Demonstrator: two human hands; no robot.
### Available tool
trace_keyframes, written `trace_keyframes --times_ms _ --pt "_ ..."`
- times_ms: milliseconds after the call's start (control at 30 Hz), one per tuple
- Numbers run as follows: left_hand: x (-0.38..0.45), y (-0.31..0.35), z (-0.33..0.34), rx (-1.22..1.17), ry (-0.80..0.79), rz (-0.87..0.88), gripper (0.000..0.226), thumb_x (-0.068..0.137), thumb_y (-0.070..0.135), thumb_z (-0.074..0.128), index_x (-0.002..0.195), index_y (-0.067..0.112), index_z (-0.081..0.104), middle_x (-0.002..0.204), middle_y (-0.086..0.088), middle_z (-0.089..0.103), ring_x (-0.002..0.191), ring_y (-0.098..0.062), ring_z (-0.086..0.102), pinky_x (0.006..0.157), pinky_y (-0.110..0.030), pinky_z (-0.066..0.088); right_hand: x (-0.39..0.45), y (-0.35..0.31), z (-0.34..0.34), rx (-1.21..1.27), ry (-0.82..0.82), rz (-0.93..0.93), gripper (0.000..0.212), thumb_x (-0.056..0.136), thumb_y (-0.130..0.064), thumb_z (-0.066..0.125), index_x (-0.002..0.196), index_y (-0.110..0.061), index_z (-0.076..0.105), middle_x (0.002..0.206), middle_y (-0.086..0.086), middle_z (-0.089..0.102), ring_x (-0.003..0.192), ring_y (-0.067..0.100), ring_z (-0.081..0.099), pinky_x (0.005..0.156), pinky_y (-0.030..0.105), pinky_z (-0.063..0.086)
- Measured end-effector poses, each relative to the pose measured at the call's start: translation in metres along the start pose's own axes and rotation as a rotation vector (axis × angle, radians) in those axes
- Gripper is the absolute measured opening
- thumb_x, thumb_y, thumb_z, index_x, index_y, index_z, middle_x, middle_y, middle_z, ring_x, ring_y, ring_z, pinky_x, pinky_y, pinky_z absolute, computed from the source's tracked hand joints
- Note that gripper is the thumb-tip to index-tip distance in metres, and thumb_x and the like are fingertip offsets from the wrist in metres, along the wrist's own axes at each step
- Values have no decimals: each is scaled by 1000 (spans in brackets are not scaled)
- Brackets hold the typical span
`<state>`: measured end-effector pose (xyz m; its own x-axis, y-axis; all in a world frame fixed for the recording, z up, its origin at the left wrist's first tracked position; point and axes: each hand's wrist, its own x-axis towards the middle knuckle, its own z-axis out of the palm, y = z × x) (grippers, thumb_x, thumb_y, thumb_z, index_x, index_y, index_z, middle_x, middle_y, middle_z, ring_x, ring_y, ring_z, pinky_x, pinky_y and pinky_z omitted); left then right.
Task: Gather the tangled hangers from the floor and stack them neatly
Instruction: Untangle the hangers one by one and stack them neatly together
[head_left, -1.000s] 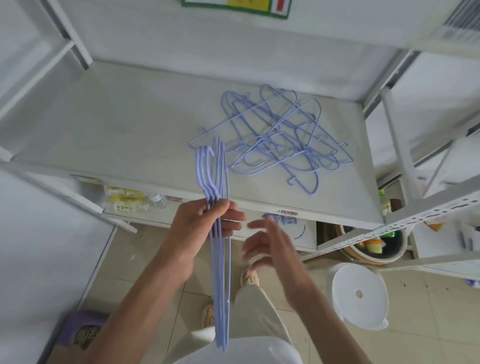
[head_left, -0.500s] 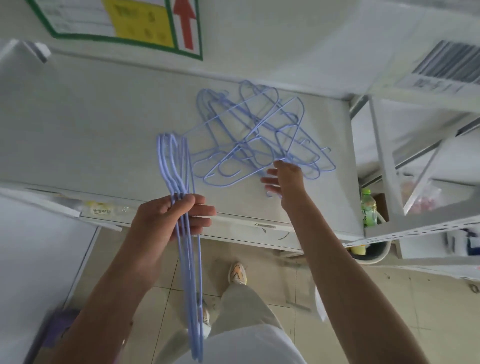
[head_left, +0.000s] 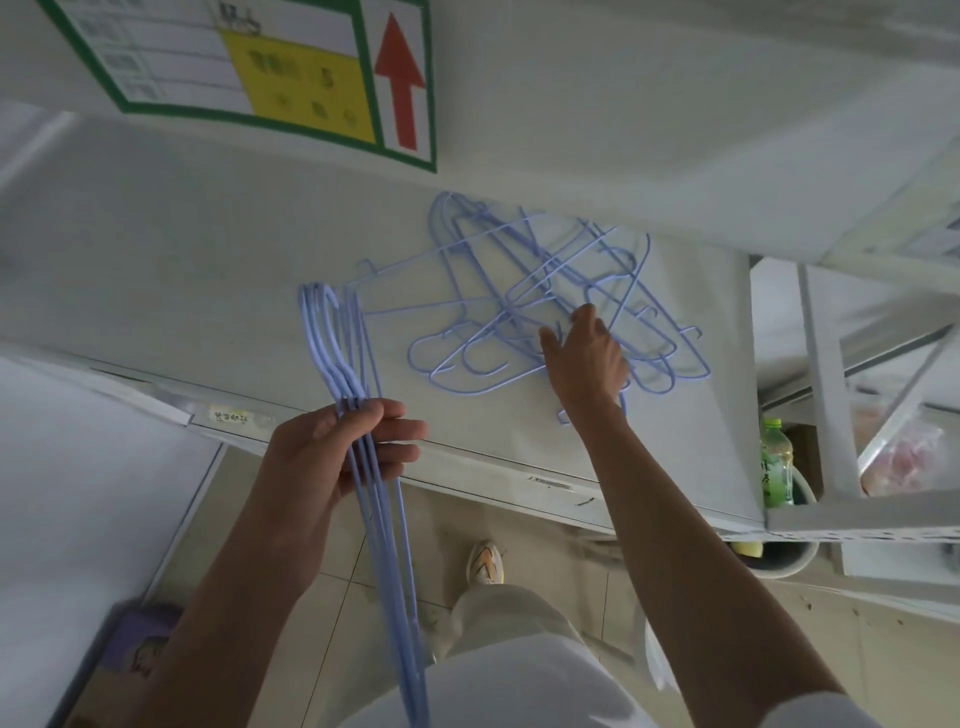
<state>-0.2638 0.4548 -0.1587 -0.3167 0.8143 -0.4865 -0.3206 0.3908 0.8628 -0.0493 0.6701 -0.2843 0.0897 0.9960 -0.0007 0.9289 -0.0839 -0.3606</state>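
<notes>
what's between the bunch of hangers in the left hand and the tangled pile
Only bare shelf separates the held bunch from the tangled pile, in the head view.

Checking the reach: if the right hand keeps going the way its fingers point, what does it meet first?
The right hand would meet the tangled hangers on the shelf; its fingertips already seem to be among the wires, though depth is unclear.
</notes>
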Motion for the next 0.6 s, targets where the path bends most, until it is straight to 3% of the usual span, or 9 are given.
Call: trace_keyframes --times_ms 133,200,267,333,400,500,600 --pt "-2 -6 -2 10 -8 -5 25 104 15 53 101 8 76 99 -15 82 82 -25 80 68 -28 65 9 -11 -1 -42 -89 45 26 95 -30 53 101 -9 68 108 18 71 101 41 69 73 36 44" --pt "-3 -6 -5 8 -17 -4 24 104 15 53 101 8 76 98 -16 82 82 -25 80 68 -29 65 10 -15 -7 5 -109 36 28 95 -31 50 94 -9 68 100 17 73 96 39 69 75 36 49" --pt "-4 -3 -7 4 -11 5 24 104 15 53 102 8 76 98 -16 82 83 -26 80 70 -30 66 8 -21 -17 233 -144 72 29 98 -31 49 89 -10 67 83 7 77 81 29 71 70 33 53" --pt "-6 1 -11 2 -1 21 24 104 14 53 102 7 75 98 -16 81 82 -25 80 70 -30 66 3 -35 -29 728 -206 187 25 101 -22 51 86 -9 65 64 0 76 52 13 67 50 23 46" --pt "-9 6 -17 -9 -8 34 25 105 14 52 101 7 76 98 -17 81 81 -24 80 70 -30 66 -9 -56 -42 1063 -264 235 21 103 -18 51 90 -6 63 65 4 77 38 11 59 39 18 36" --pt "-17 18 -35 -43 14 68 27 104 15 52 97 8 78 98 -19 81 81 -25 80 70 -29 66 -32 -95 -56 1166 -273 142 23 102 -21 51 99 -1 61 73 10 79 41 18 62 38 19 33" --pt "-28 36 -67 -73 56 113 32 104 15 52 91 12 80 97 -18 81 80 -24 80 66 -27 65 -51 -129 -76 1147 -237 51 25 100 -26 55 94 -3 62 70 11 77 44 23 65 38 21 34"
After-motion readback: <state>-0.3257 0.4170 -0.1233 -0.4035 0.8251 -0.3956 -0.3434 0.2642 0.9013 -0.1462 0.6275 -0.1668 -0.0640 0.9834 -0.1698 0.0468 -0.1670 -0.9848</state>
